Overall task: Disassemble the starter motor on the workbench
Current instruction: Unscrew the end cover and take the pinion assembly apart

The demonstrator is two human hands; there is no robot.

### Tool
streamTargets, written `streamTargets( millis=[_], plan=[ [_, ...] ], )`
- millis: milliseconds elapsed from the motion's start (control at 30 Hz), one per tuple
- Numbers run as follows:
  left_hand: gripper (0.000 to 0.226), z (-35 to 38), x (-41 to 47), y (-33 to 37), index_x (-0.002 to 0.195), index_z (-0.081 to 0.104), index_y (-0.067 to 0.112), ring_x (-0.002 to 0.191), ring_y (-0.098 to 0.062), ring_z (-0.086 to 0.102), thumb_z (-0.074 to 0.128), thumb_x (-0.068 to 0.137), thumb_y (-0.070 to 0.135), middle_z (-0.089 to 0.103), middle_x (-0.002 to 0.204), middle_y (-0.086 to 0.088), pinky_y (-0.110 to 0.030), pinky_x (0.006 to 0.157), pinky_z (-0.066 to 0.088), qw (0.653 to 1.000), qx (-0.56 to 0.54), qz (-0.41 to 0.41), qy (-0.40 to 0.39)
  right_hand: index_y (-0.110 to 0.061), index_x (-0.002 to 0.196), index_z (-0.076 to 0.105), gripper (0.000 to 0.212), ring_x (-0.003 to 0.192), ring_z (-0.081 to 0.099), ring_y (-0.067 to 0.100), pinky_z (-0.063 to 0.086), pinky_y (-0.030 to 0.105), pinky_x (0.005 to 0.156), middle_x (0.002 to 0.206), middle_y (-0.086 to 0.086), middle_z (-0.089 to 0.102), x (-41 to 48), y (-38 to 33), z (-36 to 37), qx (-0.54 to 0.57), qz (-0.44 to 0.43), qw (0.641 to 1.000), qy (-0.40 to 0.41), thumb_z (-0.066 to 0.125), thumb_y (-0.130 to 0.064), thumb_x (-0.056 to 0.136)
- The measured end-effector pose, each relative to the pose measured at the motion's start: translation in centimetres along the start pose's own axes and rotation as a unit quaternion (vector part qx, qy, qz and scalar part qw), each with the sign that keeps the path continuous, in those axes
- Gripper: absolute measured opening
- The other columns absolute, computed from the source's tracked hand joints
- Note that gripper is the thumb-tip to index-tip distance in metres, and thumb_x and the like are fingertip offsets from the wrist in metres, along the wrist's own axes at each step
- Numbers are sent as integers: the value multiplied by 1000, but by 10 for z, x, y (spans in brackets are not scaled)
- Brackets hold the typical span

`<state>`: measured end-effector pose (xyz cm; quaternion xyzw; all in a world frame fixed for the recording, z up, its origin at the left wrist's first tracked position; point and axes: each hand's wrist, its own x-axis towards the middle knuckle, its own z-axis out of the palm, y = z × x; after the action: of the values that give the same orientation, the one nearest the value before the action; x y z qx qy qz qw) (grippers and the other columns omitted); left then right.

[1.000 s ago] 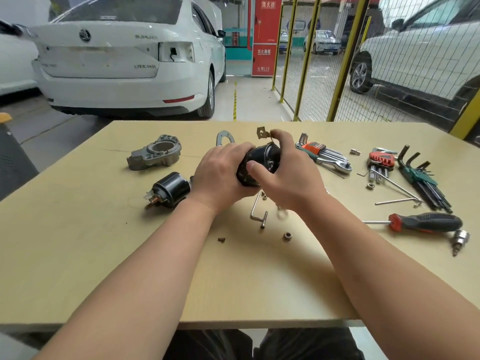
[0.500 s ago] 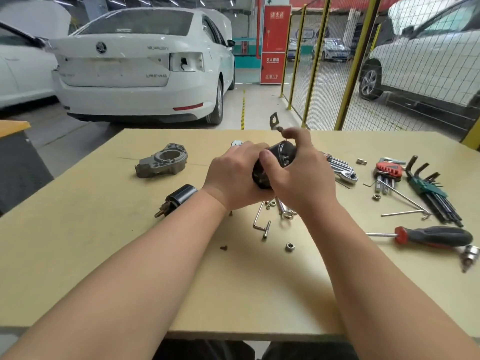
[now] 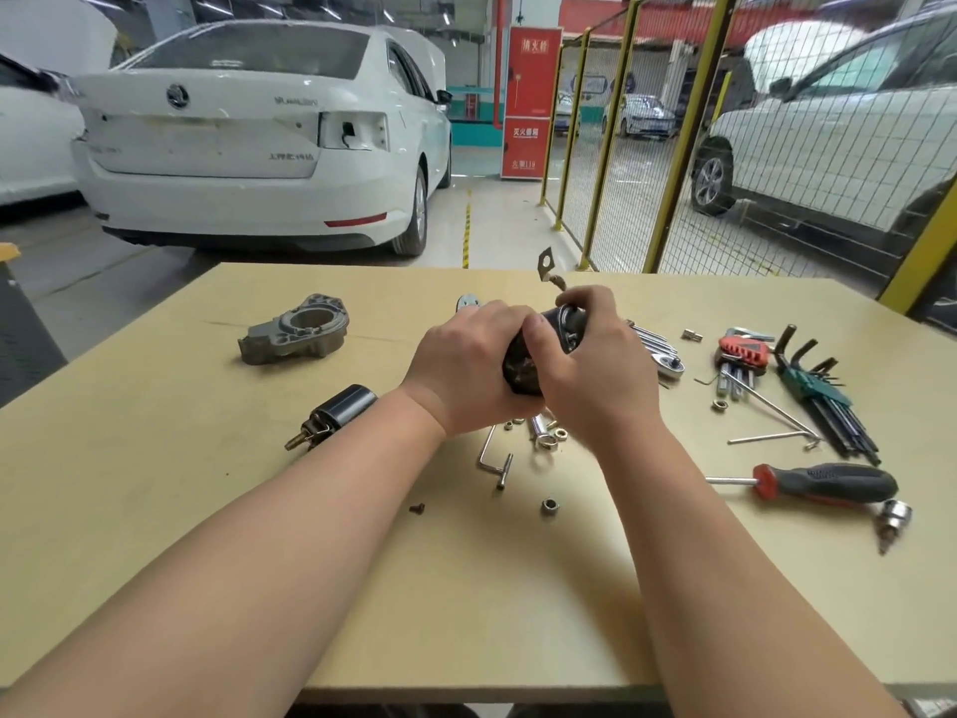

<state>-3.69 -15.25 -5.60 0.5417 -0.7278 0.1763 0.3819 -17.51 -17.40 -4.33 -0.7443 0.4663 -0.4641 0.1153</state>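
The left hand and right hand hold the black cylindrical starter motor body just over the pale wooden tabletop, fingers curled around it. The grey cast housing and black solenoid lie detached; the internals probably remain.

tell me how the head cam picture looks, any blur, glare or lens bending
Head view: soft, even light, only faint shadows under the left hand and right hand; wide-angle bending in the head view tilts the yellow fence posts; the starter motor in both hands looks slightly smeared while the screwdriver is crisp; ceiling lights streak the white car's rear window.
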Motion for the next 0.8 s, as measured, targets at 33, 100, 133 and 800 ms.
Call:
streamTargets(
  millis=[33, 100, 133, 800],
  plan=[
    [53, 1, 0, 0, 105, 65, 11, 80, -29, 60, 81, 60, 33, 63, 91, -3, -39, 64, 52, 1000, 5, 3, -7, -31, 108, 45, 35, 91, 57, 19, 42, 33, 74, 96, -8, 61, 1, 3, 0, -3, -9, 1000, -24, 47, -56, 84],
    [56, 3, -2, -3, 109, 64, 8, 82, -31, 60, 80, 61, 33, 64, 95, -6, -42, 64, 54, 999, 17, 14, -26, -31, 112, 46, 42, 95, 57, 17, 45, 34, 78, 103, -6, 60, 2, 8, 0, 9, -21, 996, -88, 42, -59, 81],
    [57, 5, -4, -6, 111, 64, 7, 84, -30, 60, 78, 63, 35, 64, 98, -7, -42, 65, 54, 999, 25, 21, -41, -32, 114, 47, 47, 97, 57, 15, 46, 34, 81, 107, -5, 59, 1, 10, 2, 21, -21, 993, -115, 42, -62, 77],
    [56, -3, 6, -19, 100, 57, 23, 67, -14, 44, 73, 60, 58, 34, 66, 23, -26, 66, 35, 989, 39, -38, -138, -23, 99, 53, 35, 83, 57, 24, 44, 35, 69, 88, 3, 63, 12, 3, 8, -4, 20, 996, -91, 36, -52, 90]
  ],
)
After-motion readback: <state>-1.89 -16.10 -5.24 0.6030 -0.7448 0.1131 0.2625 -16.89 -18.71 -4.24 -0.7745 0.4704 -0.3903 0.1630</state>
